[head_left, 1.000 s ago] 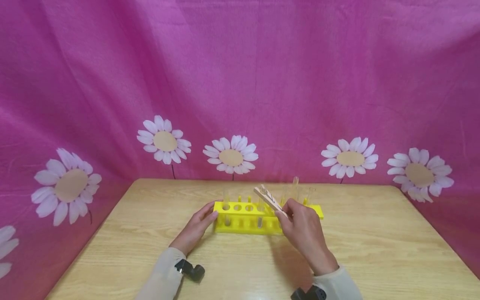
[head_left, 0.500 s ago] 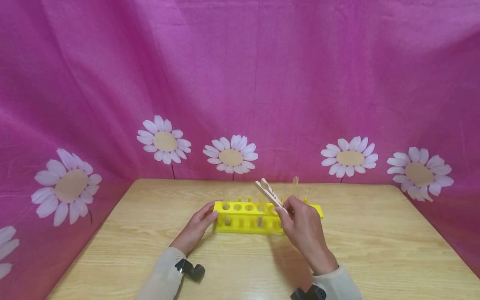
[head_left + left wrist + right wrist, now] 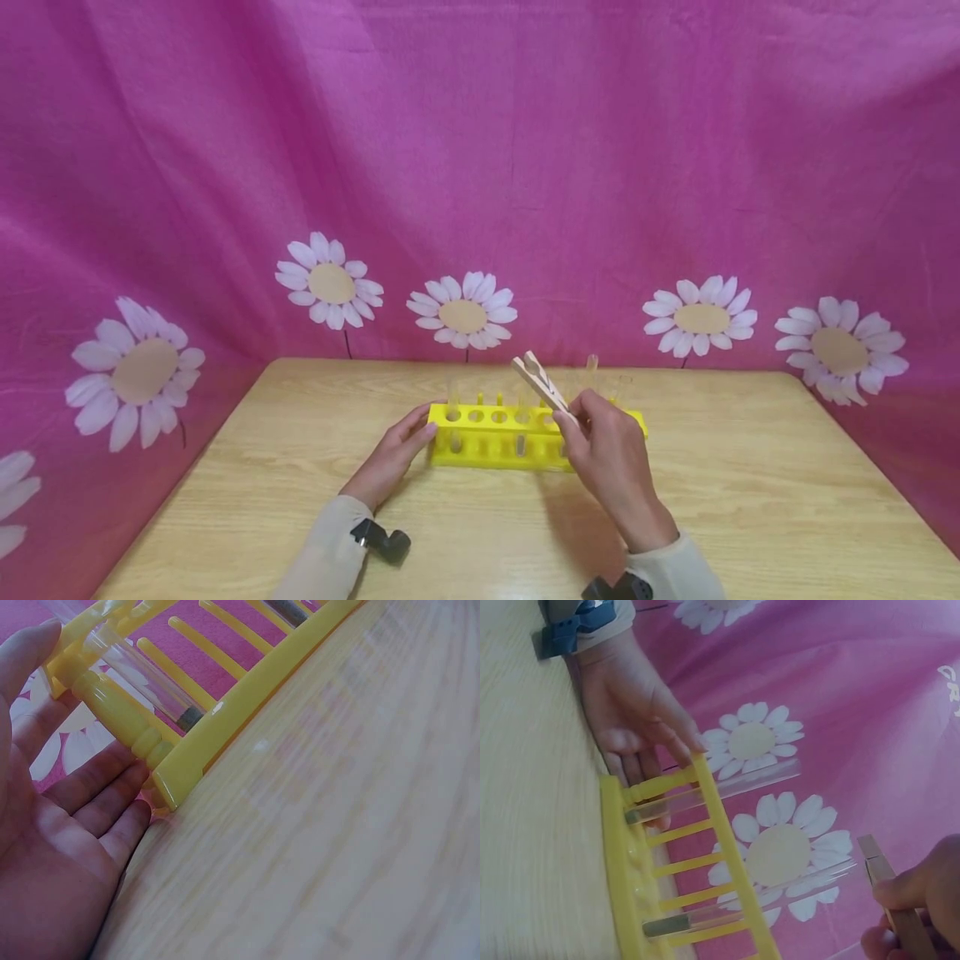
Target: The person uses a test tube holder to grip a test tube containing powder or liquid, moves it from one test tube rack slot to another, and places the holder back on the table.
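Note:
A yellow test tube rack (image 3: 480, 429) stands on the table. My left hand (image 3: 388, 454) grips its left end, the thumb at the top plate and the fingers behind the end post (image 3: 112, 705). Above the rack my right hand (image 3: 611, 446) holds a wooden test tube clamp (image 3: 542, 385), its far end tilted up and left and its two arms parted in a V. One clear test tube (image 3: 780, 889) stands in a middle hole near the clamp, dark stuff at its bottom. Another test tube (image 3: 742, 784) stands in the leftmost hole, also dark at the bottom.
More test tubes (image 3: 592, 371) rise at the rack's right end, partly hidden by my right hand. Drying pegs (image 3: 500, 399) line the rack's back. The wooden table (image 3: 750, 483) is enclosed by a pink curtain (image 3: 570, 167) with printed daisies.
The clamp's far end has swung slightly upward in my right hand, farther above the rack. My left hand and the rack have stayed put.

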{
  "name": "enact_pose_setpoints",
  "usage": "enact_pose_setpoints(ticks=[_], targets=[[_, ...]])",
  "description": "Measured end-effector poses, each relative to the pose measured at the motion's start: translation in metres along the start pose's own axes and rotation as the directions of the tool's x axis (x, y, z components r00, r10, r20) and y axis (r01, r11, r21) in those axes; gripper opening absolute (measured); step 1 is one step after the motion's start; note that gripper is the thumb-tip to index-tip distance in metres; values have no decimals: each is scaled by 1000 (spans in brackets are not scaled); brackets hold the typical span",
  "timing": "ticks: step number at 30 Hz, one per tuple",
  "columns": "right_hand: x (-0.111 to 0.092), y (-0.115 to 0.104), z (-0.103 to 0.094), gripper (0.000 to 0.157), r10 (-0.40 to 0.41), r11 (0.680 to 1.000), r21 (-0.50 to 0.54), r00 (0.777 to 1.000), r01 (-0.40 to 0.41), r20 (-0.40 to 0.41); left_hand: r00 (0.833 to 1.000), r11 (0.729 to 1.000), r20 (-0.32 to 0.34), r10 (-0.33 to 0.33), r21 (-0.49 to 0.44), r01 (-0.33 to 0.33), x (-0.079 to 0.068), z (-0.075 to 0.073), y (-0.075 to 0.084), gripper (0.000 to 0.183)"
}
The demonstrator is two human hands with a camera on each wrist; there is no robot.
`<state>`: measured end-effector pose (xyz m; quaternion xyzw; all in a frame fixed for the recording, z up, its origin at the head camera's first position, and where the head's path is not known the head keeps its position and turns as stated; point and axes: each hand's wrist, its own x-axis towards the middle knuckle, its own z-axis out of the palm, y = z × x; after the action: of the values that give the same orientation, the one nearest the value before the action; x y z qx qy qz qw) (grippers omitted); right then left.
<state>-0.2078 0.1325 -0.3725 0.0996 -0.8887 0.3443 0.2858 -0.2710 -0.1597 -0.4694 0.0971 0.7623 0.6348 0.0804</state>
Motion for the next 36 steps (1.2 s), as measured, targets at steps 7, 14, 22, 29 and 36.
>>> enact_pose_setpoints(ticks=[7,14,22,29,36], targets=[[-1,-6,-6,17,-7,1000,-9,999,6,-32,1000,1000,-6,-5,6,5,-2,0,-1,62],[2,-8,-13,18,26,1000,-13,998,-27,-55,1000,1000,-9,-4,10,4,0,1,-2,62],[4,-8,-20,19,45,999,-15,997,-46,-55,1000,1000,-13,-5,9,5,1,0,-1,62],[5,-9,-25,20,91,996,9,996,-91,-20,1000,1000,-8,13,-20,-13,-2,0,0,62],[4,-9,-38,19,120,991,62,993,-119,-17,1000,999,8,31,-25,-30,-1,-1,-1,59]])
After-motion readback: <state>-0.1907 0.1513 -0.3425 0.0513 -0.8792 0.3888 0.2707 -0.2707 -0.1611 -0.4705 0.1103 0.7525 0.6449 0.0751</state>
